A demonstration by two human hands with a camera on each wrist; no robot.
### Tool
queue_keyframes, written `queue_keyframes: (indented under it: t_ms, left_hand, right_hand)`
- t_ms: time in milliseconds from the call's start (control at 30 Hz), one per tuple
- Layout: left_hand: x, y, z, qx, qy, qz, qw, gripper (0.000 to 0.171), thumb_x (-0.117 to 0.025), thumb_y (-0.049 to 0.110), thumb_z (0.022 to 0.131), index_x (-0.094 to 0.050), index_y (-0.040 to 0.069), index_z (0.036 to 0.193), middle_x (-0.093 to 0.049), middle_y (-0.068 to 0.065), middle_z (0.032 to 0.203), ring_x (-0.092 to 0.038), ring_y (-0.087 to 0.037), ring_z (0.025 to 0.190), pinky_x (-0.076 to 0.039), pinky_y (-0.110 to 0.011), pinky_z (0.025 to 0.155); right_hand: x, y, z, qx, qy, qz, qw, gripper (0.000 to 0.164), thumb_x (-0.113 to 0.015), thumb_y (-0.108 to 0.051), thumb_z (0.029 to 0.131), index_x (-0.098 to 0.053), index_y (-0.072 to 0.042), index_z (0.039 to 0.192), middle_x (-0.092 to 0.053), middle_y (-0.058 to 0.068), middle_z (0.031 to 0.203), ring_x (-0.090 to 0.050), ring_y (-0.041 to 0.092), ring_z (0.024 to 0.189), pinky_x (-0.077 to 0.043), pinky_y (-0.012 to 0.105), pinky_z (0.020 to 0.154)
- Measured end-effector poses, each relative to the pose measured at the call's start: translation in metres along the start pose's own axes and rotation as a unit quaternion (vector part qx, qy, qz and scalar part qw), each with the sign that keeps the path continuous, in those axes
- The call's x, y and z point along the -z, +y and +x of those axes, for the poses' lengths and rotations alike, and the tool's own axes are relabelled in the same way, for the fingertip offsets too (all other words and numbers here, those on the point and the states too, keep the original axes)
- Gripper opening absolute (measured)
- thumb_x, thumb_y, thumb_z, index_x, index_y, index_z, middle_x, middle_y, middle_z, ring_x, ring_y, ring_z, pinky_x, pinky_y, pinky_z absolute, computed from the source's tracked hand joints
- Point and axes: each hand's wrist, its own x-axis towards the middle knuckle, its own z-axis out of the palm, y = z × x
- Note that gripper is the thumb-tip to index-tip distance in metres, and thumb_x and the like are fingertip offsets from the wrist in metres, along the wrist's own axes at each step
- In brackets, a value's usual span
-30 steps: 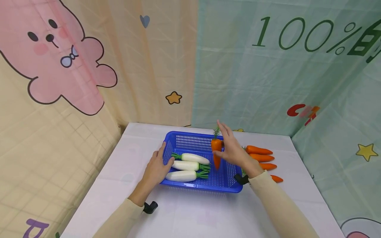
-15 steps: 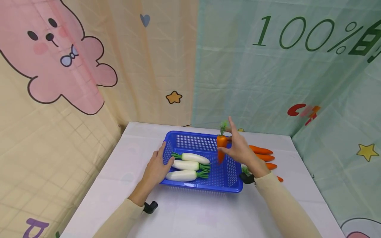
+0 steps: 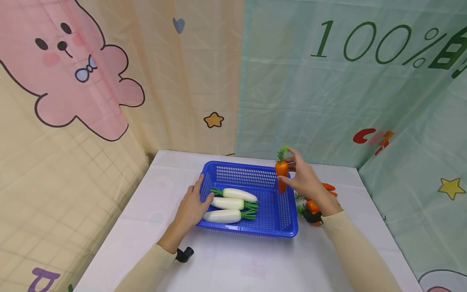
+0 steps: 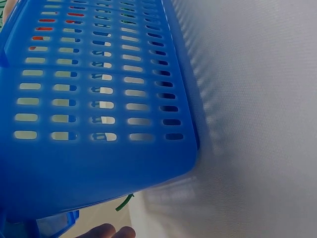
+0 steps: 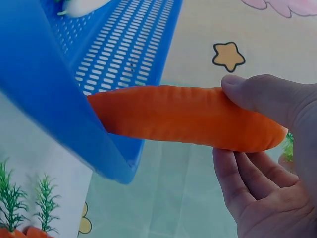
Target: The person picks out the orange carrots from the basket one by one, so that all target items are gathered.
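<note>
With thumb and fingers my right hand (image 3: 305, 178) pinches an orange carrot (image 3: 281, 169) near its leafy top. In the head view the carrot hangs tip down over the far right corner of a blue perforated basket (image 3: 268, 232); in the right wrist view its tip (image 5: 106, 113) overlaps the basket's rim. My left hand (image 3: 191, 205) holds the basket's left rim, thumb on the inner side. Three white radishes (image 3: 223, 216) with green stems lie side by side in the basket's left half. The left wrist view shows mostly the slotted basket wall (image 4: 99, 163).
Several more carrots (image 3: 312, 206) lie on the white table (image 3: 233, 263) right of the basket, partly hidden by my right wrist. Green carrot tops (image 5: 47, 198) show outside the basket in the right wrist view. Printed cloth walls (image 3: 292, 101) stand behind and beside the table.
My right hand has carried the carrot to the right, from over the basket's inside to its right rim. More of the loose carrots are covered. The left hand has stayed put.
</note>
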Motion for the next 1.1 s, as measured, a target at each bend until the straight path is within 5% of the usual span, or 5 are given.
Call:
queue_keyframes:
  t_ms: [567,800,933,1033,1100]
  left_hand:
    - [0.001,0.001,0.000,-0.002,-0.004,-0.003,1.0000,0.090,-0.063,0.048,0.118,-0.015,0.021,0.190,-0.048,-0.037,0.174,-0.063,-0.062,0.152,-0.057,-0.079,0.119]
    - [0.000,0.000,0.000,-0.004,-0.005,0.000,1.0000,0.090,-0.062,0.048,0.118,-0.015,0.021,0.190,-0.049,-0.037,0.173,-0.063,-0.062,0.152,-0.057,-0.079,0.119]
    - [0.000,0.001,0.000,-0.003,-0.009,0.001,1.0000,0.090,-0.062,0.048,0.118,-0.015,0.021,0.190,-0.048,-0.037,0.174,-0.062,-0.062,0.152,-0.057,-0.078,0.119]
    - [0.000,0.001,0.000,-0.002,-0.006,0.002,1.0000,0.089,-0.062,0.048,0.118,-0.015,0.021,0.190,-0.049,-0.037,0.174,-0.062,-0.061,0.152,-0.057,-0.078,0.120]
    - [0.001,0.002,0.001,-0.003,-0.003,0.002,1.0000,0.089,-0.062,0.048,0.118,-0.016,0.021,0.189,-0.049,-0.037,0.173,-0.062,-0.062,0.152,-0.056,-0.078,0.120]
  right_hand:
    - [0.047,0.012,-0.025,0.026,0.103,-0.042,0.993,0.107,-0.091,-0.006,0.100,-0.023,-0.001,0.182,-0.074,0.034,0.152,-0.079,0.055,0.124,-0.062,0.072,0.110]
    - [0.063,0.023,-0.051,0.014,0.093,-0.071,0.993,0.094,-0.092,-0.010,0.101,-0.034,0.007,0.172,-0.073,0.033,0.154,-0.079,0.052,0.117,-0.064,0.072,0.103]
    - [0.067,0.032,-0.068,0.017,0.085,-0.084,0.993,0.080,-0.094,-0.008,0.098,-0.046,0.008,0.161,-0.076,0.033,0.148,-0.081,0.049,0.111,-0.071,0.039,0.095]
    - [0.069,0.041,-0.079,0.034,0.083,-0.085,0.992,0.071,-0.095,-0.004,0.096,-0.053,0.006,0.153,-0.081,0.031,0.139,-0.081,0.045,0.107,-0.055,0.004,0.092]
    - [0.069,0.046,-0.086,0.049,0.082,-0.087,0.992,0.068,-0.096,-0.001,0.094,-0.057,0.005,0.150,-0.083,0.029,0.135,-0.080,0.042,0.105,-0.044,-0.005,0.092]
